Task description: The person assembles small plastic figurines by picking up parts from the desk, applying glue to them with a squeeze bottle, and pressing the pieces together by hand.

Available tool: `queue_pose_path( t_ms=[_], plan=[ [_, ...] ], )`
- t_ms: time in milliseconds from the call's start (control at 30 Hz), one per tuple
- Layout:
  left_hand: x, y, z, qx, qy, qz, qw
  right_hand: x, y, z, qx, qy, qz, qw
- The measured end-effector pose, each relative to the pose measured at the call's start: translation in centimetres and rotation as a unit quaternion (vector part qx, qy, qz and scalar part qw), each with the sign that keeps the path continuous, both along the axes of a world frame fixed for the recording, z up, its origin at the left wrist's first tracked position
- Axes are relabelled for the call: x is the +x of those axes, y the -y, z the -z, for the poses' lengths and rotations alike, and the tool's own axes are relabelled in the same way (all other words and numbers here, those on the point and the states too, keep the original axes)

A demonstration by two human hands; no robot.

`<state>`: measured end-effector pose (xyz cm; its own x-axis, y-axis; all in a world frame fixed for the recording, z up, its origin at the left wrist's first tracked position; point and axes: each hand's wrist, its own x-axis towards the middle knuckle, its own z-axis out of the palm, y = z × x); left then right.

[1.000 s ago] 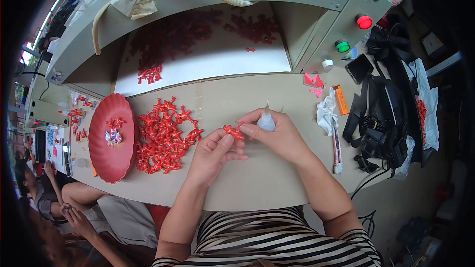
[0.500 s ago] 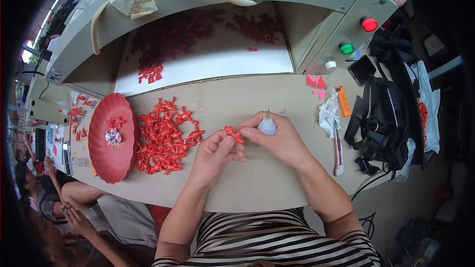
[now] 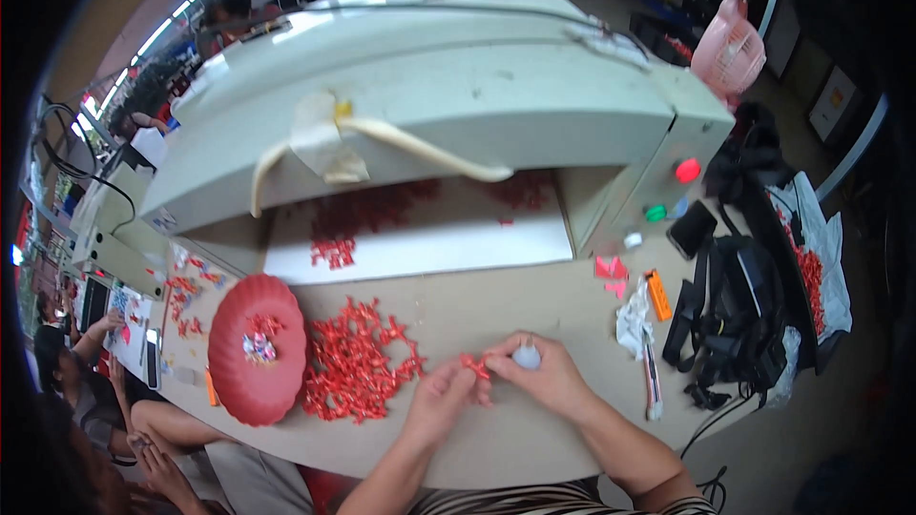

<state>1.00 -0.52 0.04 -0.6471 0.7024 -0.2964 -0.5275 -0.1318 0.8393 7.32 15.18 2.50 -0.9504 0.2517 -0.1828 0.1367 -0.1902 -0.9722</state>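
Between the fingertips of my left hand (image 3: pixel 441 399) is a small red plastic figure (image 3: pixel 475 366). My right hand (image 3: pixel 549 383) has its thumb and forefinger on the figure's other side and also holds a small translucent squeeze bottle (image 3: pixel 527 357); its thin needle tip, clear a moment ago, is blurred now. A loose pile of similar red figures (image 3: pixel 355 372) lies on the table, left of my left hand. Beyond the pile stands a red scalloped dish (image 3: pixel 232 377) with a red piece (image 3: pixel 267 324) and a few white-and-coloured pieces (image 3: pixel 259 348) in it.
A pale green cabinet (image 3: pixel 429 148) spans the table's back, its open front showing a white sheet (image 3: pixel 429 257) with more red pieces. An orange box (image 3: pixel 658 296), crumpled tissue (image 3: pixel 633 322) and black bag (image 3: pixel 735 305) lie at right. Other people sit at left; one is behind the cabinet.
My view has tilted upward, so the table and hands appear lower and more of the room shows behind the cabinet. Both hands keep the same hold on the figure and bottle.
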Motion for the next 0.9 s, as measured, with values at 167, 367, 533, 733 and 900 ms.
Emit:
queue_pose_path(
  t_ms=[167,367,533,733,900],
  plan=[
    [0.4,0.3,0.0,0.014,-0.02,-0.017,1.0,0.2,0.3,0.5,-0.022,-0.01,-0.022,0.999],
    [0.0,-0.5,0.4,0.022,-0.023,0.036,0.999,0.4,-0.2,-0.3,-0.002,0.003,0.019,1.0],
    [0.0,0.0,-0.1,0.02,-0.039,0.028,0.999,-0.1,0.3,-0.8,-0.028,0.006,0.024,0.999],
    [0.0,-0.1,-0.1,0.018,-0.036,0.025,0.999,-0.2,0.3,-0.5,-0.035,0.003,0.019,0.999],
    [0.1,-0.1,-0.4,0.015,-0.047,0.029,0.998,0.0,0.1,-0.7,-0.022,0.004,0.013,1.0]
  ],
)
